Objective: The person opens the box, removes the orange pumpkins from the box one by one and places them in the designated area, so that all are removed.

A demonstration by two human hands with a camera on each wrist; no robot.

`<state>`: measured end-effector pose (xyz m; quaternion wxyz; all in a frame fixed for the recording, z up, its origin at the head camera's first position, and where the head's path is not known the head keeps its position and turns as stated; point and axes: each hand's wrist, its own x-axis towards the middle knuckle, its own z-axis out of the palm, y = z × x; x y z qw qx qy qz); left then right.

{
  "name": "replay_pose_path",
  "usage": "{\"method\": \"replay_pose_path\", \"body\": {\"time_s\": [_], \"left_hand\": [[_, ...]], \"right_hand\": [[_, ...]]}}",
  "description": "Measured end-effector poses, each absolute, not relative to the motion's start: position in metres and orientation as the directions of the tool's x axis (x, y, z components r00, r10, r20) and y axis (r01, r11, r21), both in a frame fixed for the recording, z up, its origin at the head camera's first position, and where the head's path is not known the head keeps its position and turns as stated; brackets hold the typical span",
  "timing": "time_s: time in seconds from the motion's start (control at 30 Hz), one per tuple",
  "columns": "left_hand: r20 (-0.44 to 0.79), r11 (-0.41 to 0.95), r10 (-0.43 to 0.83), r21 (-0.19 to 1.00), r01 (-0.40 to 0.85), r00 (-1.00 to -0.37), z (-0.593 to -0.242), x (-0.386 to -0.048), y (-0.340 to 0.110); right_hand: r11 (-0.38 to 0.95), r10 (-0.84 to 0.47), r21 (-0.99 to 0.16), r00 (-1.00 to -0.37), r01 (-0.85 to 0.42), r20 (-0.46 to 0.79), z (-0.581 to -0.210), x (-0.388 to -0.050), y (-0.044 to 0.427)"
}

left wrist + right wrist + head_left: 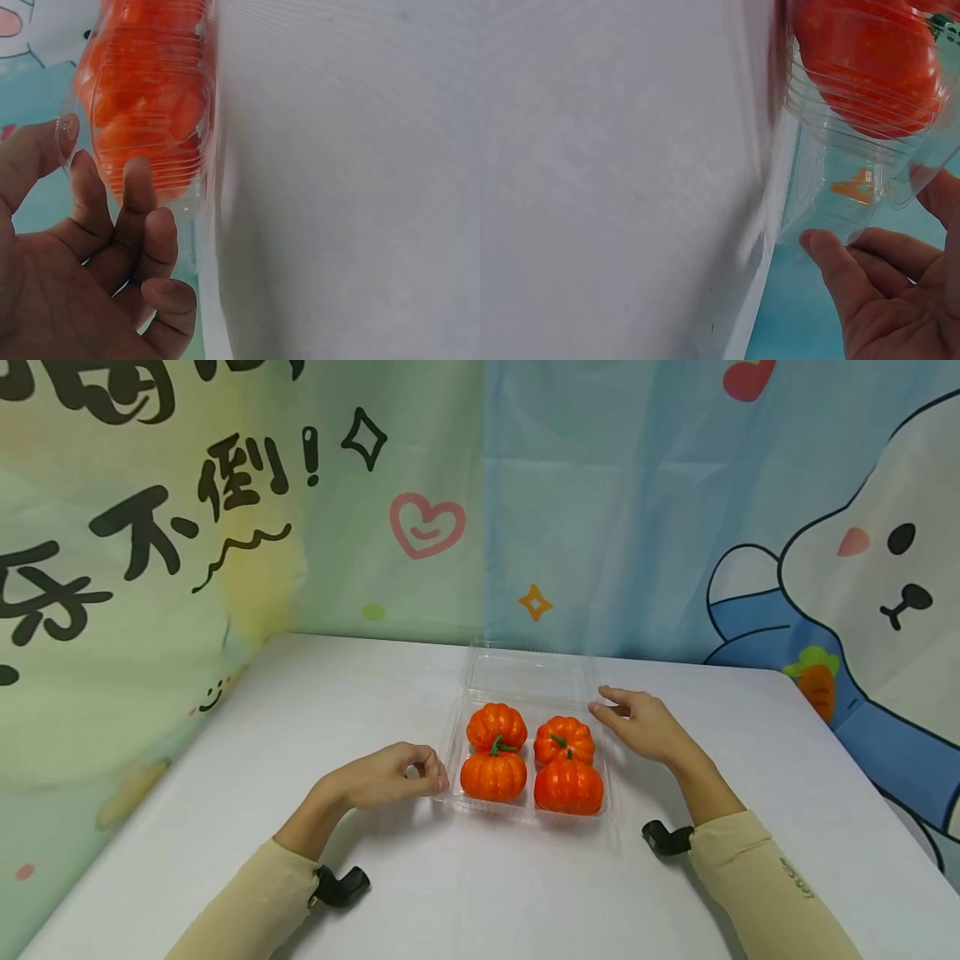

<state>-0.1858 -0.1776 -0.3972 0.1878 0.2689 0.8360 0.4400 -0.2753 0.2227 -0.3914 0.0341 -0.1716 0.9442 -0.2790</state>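
The left hand [397,774], one of two bare hands, pinches the rim of one clear plastic box [480,807] between thumb and forefinger at its near left corner; the other three fingers are loosely bent. The right hand [637,722] is at the box's back right side with thumb and forefinger apart in a narrow gap; one fingertip shows right at the rim, though whether it presses there cannot be told.

Inside the box are four orange pumpkins in two columns of two: back left [496,727], near left [492,777], back right [564,739] and near right [568,787]. Three green stems can be made out. The box's one clear lid [528,675] lies folded open behind it.

Under the box is one white table [300,718]. Nearer the person than the box are two beige sleeves [772,885] and two black wrist pieces [341,887], one per arm. Beyond the box hangs a printed backdrop [622,527] with one orange star [536,602] and one carrot [816,685].
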Motion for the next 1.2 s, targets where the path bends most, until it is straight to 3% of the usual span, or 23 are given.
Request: {"method": "replay_pose_path", "body": {"time_s": [0.33, 0.73, 1.2], "left_hand": [[-0.077, 0.48, 0.614, 0.826, 0.295, -0.786, -0.398, -0.187, -0.178], [-0.076, 0.476, 0.621, 0.827, 0.298, -0.78, -0.398, -0.187, -0.178], [-0.092, 0.48, 0.631, 0.827, 0.294, -0.77, -0.396, -0.187, -0.175]], "right_hand": [[0.78, -0.351, -0.541, -0.936, -0.314, 0.038, -0.384, -0.266, 0.219], [0.716, -0.367, -0.566, -0.91, -0.409, 0.193, -0.373, -0.245, 0.212], [0.673, -0.476, -0.525, -0.849, -0.521, 0.23, -0.373, -0.222, 0.204]]}}
